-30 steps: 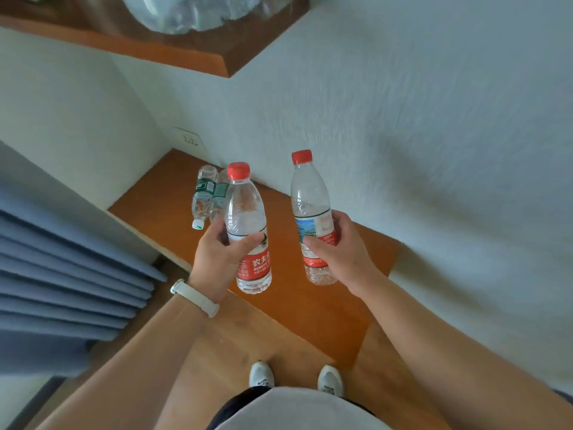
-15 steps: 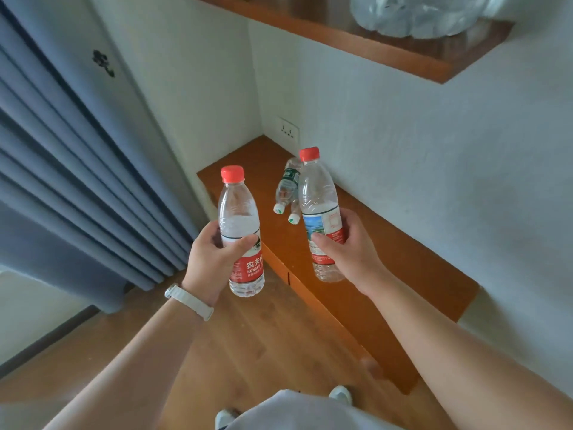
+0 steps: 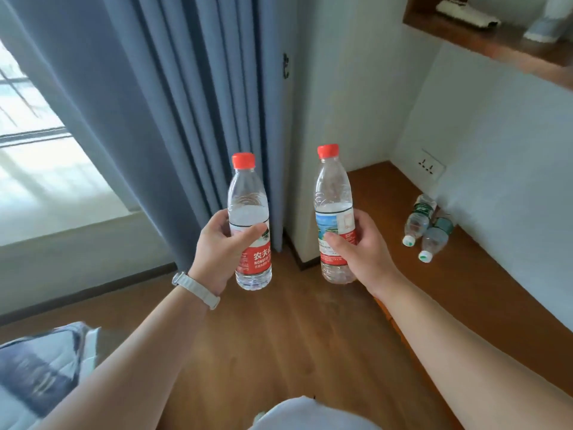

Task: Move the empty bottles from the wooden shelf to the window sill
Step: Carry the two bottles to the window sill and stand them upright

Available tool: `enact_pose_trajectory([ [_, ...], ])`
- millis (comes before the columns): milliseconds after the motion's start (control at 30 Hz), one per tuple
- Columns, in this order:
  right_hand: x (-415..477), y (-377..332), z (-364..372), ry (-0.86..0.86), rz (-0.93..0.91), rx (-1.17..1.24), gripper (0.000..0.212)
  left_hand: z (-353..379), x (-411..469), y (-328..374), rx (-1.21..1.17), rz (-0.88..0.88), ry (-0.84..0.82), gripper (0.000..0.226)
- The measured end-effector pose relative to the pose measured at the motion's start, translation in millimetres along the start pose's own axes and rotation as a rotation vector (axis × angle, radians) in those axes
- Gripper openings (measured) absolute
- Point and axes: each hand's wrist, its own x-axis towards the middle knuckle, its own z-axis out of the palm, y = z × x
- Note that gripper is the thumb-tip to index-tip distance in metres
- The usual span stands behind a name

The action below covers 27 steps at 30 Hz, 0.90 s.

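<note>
My left hand (image 3: 221,248) grips a clear red-capped bottle (image 3: 249,193) with a red label, held upright above the floor. In my right hand (image 3: 362,248) is a second red-capped bottle (image 3: 333,187) with a blue and red label, also upright. Two more clear bottles with green labels and white caps (image 3: 417,223) (image 3: 434,238) lie on their sides on the low wooden shelf (image 3: 465,274) by the right wall. The pale window sill (image 3: 52,212) shows at the left, beyond the curtain.
A blue curtain (image 3: 173,103) hangs between the window and the white corner wall (image 3: 338,88). A wall socket (image 3: 429,164) sits above the low shelf. An upper wooden shelf (image 3: 496,38) juts out top right. Bedding (image 3: 37,367) fills the lower left corner.
My view has swung left, from the low shelf to the curtain and window. Both held bottles now hang over the floor, and the lying bottles have shifted to the right of the frame.
</note>
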Motion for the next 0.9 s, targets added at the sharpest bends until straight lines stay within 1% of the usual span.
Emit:
enact_pose_trajectory([
  [100,22,-18,50,-0.078,-0.023,-0.023,0.047,-53,4,0,-0.040,-0.007,0.087,0.052],
  [233,48,-39,108,-0.163,-0.079,-0.075,0.045,-117,7,-1,-0.077,0.004,0.233,0.045],
  [333,62,-49,147,-0.244,-0.093,-0.028,0.041,-152,6,-1,-0.078,0.017,0.315,0.035],
  [400,72,-54,172,-0.310,-0.097,0.000,0.037,-172,4,-2,-0.086,0.020,0.367,0.034],
  [467,83,-60,196,-0.363,-0.101,0.036,0.037,-189,2,-3,-0.086,0.013,0.418,0.039],
  [567,102,-68,228,-0.436,-0.102,0.068,0.042,-211,4,-3,-0.065,0.020,0.488,0.063],
  [633,119,-73,245,-0.485,-0.106,0.078,0.042,-224,9,-3,-0.048,0.020,0.531,0.072],
  [733,150,-80,268,-0.533,-0.110,0.108,0.047,-242,22,-4,-0.042,0.010,0.595,0.073],
  [900,205,-89,304,-0.624,-0.111,0.145,0.041,-261,60,6,-0.018,0.001,0.695,0.072],
])
